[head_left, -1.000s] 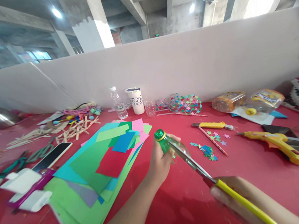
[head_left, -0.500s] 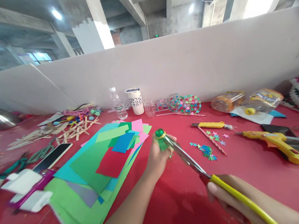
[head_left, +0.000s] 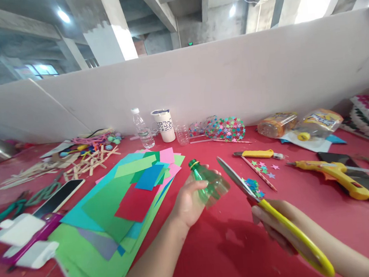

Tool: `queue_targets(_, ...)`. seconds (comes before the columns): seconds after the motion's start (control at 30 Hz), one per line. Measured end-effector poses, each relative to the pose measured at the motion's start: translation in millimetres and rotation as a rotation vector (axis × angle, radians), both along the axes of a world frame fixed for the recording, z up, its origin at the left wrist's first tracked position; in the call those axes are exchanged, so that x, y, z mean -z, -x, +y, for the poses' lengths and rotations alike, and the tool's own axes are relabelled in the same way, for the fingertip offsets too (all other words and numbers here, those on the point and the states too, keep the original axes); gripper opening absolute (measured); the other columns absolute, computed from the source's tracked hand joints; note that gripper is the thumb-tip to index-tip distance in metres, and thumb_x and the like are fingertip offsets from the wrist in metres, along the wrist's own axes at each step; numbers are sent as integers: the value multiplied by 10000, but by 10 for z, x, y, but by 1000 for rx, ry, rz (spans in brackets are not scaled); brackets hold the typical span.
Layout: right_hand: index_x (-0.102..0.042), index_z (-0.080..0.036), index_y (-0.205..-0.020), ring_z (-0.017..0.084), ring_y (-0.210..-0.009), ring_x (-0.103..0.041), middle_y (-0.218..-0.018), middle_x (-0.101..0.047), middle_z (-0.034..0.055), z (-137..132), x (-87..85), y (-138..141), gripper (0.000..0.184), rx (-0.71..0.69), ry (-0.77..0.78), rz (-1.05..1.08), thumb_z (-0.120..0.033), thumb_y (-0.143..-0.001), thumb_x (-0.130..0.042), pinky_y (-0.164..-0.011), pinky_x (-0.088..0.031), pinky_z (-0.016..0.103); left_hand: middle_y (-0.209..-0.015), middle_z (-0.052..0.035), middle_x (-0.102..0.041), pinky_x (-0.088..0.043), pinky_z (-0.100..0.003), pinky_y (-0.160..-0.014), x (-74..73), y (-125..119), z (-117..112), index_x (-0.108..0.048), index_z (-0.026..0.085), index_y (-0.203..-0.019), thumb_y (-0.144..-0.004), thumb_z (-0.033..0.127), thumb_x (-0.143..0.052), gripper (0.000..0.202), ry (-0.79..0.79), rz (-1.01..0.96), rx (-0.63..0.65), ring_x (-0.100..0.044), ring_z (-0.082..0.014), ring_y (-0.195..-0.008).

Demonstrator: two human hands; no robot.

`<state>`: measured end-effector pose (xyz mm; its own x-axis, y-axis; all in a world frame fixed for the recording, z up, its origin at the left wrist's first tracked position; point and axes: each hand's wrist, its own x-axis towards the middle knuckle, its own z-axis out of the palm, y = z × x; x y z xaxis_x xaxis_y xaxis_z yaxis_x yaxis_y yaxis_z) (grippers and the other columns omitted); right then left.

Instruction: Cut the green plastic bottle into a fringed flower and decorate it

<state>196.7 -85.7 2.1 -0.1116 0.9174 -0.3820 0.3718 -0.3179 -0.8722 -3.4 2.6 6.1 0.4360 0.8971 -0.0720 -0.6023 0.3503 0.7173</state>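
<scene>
My left hand (head_left: pixel 187 203) is wrapped around a cut-off green plastic bottle top (head_left: pixel 208 184), held above the red table (head_left: pixel 232 246) with its neck pointing away to the upper left. My right hand (head_left: pixel 278 225) grips yellow-handled scissors (head_left: pixel 268 211); their blades are together and point up-left, a short gap to the right of the bottle piece. A stack of coloured paper sheets (head_left: pixel 122 204) lies just left of my left hand.
Star confetti (head_left: pixel 255 186), a pencil (head_left: pixel 258 173), a yellow utility knife (head_left: pixel 255 154) and a yellow glue gun (head_left: pixel 332 173) lie to the right. A water bottle (head_left: pixel 142 128), a white cup (head_left: pixel 164 125) and a star-covered bottle (head_left: pixel 225 128) stand by the back wall. Wooden sticks (head_left: pixel 77 163), green scissors (head_left: pixel 31 199) and a phone (head_left: pixel 58 197) lie left.
The scissors' blades have come off the green bottle piece and moved right. My left hand has turned the bottle piece so its cut body shows.
</scene>
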Motion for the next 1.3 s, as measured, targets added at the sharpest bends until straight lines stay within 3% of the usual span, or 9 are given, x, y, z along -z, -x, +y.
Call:
queue_targets(0.17,-352,-220,-617,51,-345,-339,-413,-364,-88,-28,-12,37,500,-86,-104,-126,-668,-816,-451,-355,-258,174,-925,-102,-733,-526,-400,-807,-2,36,41,-655,142,-983,-781,387,-618,320,51,-59,11,-663,-293,-980)
queue_targets(0.27,-354,-221,-626,57,-366,-352,-430,-369,-85,-22,-25,33,471,-120,-105,-156,-631,-835,-452,-372,-280,179,-910,-81,-734,-533,-364,-766,4,31,37,-655,159,-946,-735,250,-641,230,75,4,-34,-674,-277,-956)
queue_targets(0.37,-353,-223,-642,65,-380,-376,-446,-379,-83,-1,-32,20,441,-164,-100,-191,-598,-853,-445,-387,-296,185,-907,-59,-732,-534,-340,-723,0,25,18,-657,173,-954,-656,121,-608,306,79,50,-44,-675,-271,-950)
queue_targets(0.6,-354,-221,-648,77,-393,-409,-460,-380,-82,4,-55,16,411,-178,-113,-214,-552,-861,-471,-405,-298,198,-930,-46,-727,-514,-364,-844,-11,29,14,-672,163,-927,-601,74,-571,353,21,64,-55,-650,-262,-1008)
queue_targets(0.8,-355,-221,-649,76,-404,-404,-490,-393,-73,-4,-87,26,424,-180,-94,-207,-566,-859,-484,-408,-290,203,-910,-32,-728,-513,-392,-865,-10,41,5,-656,180,-928,-561,52,-550,402,8,52,-73,-649,-273,-1018)
queue_targets(1.0,-450,-217,-648,105,-472,-445,-550,-496,-34,-94,-212,-83,505,-177,-149,-149,-704,-768,-514,-438,-347,214,-861,-43,-731,-528,-360,-825,-40,68,82,-646,168,-894,-638,84,-604,273,29,15,-171,-677,-256,-960)
queue_targets(1.17,-547,-215,-661,128,-550,-500,-658,-607,-8,-134,-323,-238,459,-219,-177,-154,-665,-743,-588,-484,-401,212,-905,-64,-736,-538,-281,-779,-72,112,159,-655,141,-903,-748,108,-612,164,23,-27,-264,-694,-208,-908)
queue_targets(1.3,-582,-212,-685,136,-559,-509,-646,-614,1,-135,-324,-219,461,-235,-124,-168,-670,-736,-592,-471,-398,208,-1071,-82,-706,-526,-328,-855,-52,145,177,-644,150,-997,-808,172,-615,192,-25,-74,-192,-646,-237,-1055)
